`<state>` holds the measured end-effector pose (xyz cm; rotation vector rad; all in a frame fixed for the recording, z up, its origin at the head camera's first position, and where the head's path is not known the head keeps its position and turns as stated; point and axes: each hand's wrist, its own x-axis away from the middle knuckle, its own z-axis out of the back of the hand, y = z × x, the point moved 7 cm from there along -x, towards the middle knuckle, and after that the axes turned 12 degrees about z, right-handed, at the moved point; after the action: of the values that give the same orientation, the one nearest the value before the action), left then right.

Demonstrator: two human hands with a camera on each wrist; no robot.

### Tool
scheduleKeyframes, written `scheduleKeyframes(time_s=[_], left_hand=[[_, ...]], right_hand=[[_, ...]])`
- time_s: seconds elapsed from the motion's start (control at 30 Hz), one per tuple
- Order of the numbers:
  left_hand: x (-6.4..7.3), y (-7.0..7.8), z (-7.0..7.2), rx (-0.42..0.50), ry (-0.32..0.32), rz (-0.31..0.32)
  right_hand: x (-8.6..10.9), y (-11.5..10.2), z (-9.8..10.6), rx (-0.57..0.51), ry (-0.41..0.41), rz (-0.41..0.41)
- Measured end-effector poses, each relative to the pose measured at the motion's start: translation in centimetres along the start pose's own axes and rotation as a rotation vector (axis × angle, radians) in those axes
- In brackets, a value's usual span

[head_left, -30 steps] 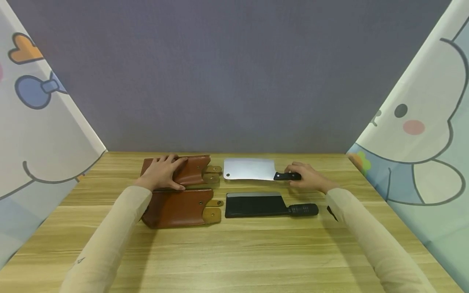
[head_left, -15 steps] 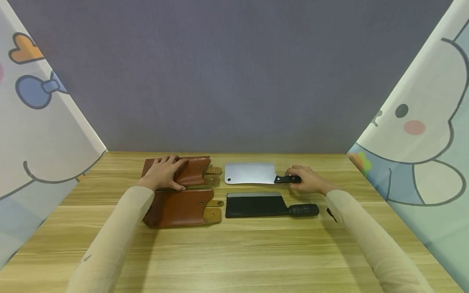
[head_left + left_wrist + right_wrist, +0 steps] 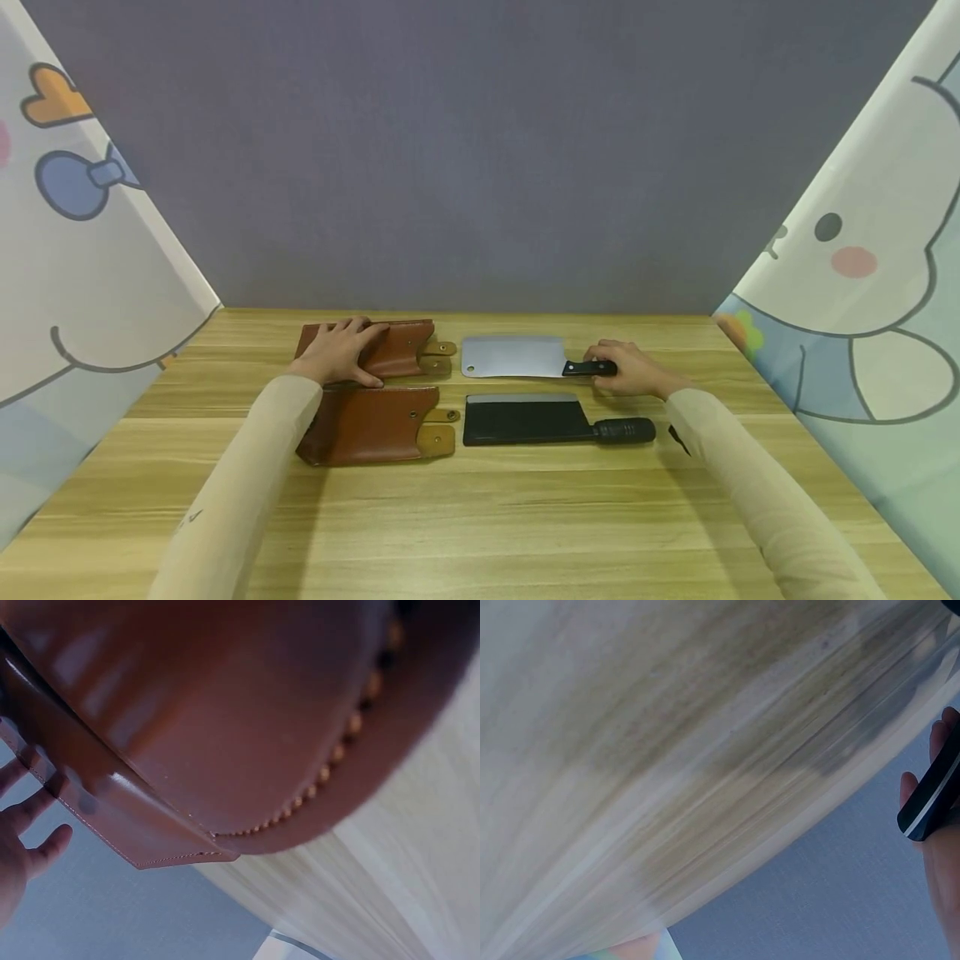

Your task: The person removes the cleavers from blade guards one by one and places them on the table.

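Observation:
My right hand (image 3: 628,368) grips the black riveted handle of a cleaver with a bare silver blade (image 3: 513,357), which points left; I cannot tell whether it touches the table. In the right wrist view the handle (image 3: 930,796) lies across the curled fingers. Over the far brown leather sheath (image 3: 393,348) rests my left hand (image 3: 335,353), its fingers spread, the thumb near the closer sheath (image 3: 375,427). Both sheaths have tan snap straps at their right ends. Nearer to me than the silver cleaver lies a second cleaver, with a black blade (image 3: 525,421) and ribbed black handle.
Everything lies on a wood-grain table (image 3: 480,508). A grey panel (image 3: 465,158) rises along its far edge. Cartoon-printed sheets (image 3: 832,333) stand at both sides.
My right hand has brought the silver cleaver slightly nearer to me, and its blade looks less bright. My left hand stays on the far sheath. The black cleaver has not moved.

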<state>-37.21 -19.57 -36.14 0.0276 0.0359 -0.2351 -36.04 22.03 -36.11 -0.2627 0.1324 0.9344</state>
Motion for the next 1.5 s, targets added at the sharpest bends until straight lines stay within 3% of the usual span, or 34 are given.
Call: scheduleKeyframes(time_s=[0.53, 1.5], left_hand=[[-0.3, -0.1, -0.3, 0.059, -0.049, -0.006], [-0.4, -0.1, -0.7, 0.119, -0.135, -0.009]], right_hand=[[0.1, 0.5, -0.4, -0.037, -0.060, -0.058], [-0.2, 1.5, -0.9, -0.010, -0.075, -0.105]])
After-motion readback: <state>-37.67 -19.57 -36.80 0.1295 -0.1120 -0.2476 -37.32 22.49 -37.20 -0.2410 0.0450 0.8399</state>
